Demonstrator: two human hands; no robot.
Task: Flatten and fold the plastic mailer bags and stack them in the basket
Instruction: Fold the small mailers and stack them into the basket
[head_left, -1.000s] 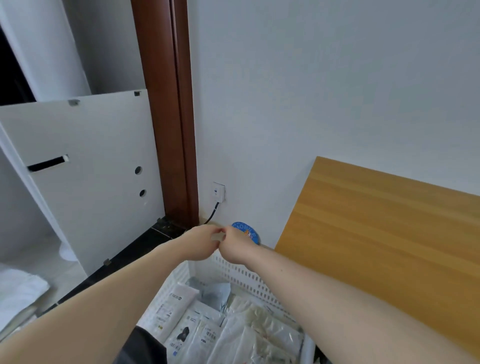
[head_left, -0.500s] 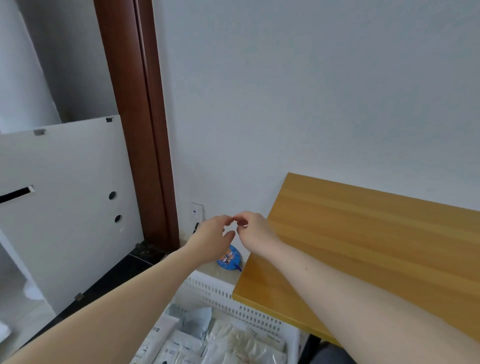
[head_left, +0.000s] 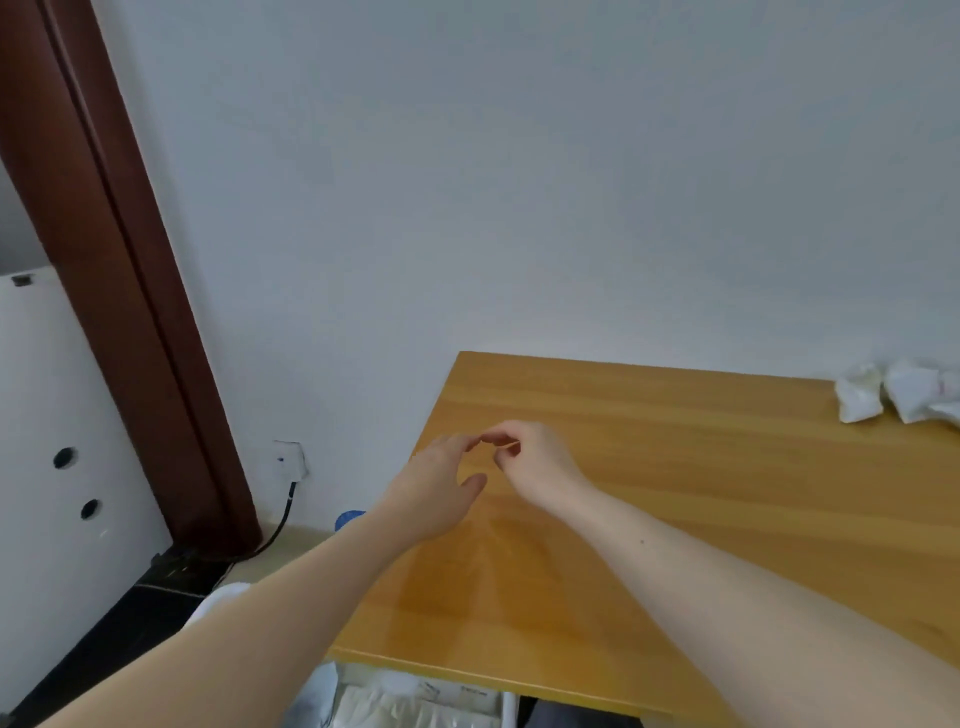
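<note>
My left hand (head_left: 434, 493) hovers over the left part of the wooden table (head_left: 701, 493), fingers relaxed and reaching toward my right hand. My right hand (head_left: 530, 457) is just beside it with its fingers curled in, thumb and forefinger tips together; I see nothing between them. The fingertips of both hands nearly touch. Crumpled white mailer bags (head_left: 883, 395) lie at the table's far right edge, well away from both hands. Below the table's near edge, the white basket (head_left: 508, 707) shows only partly, with flat white bags (head_left: 415, 709) inside it.
A brown door frame (head_left: 130, 312) and a white panel with holes (head_left: 47, 467) stand at the left. A wall socket (head_left: 288, 460) with a black cable sits low on the wall. A blue object (head_left: 349, 517) lies on the floor beside the table.
The view has swung right and up from the basket to the table. Both hands moved together from above the basket to over the table's left part. My left hand's fingers have spread.
</note>
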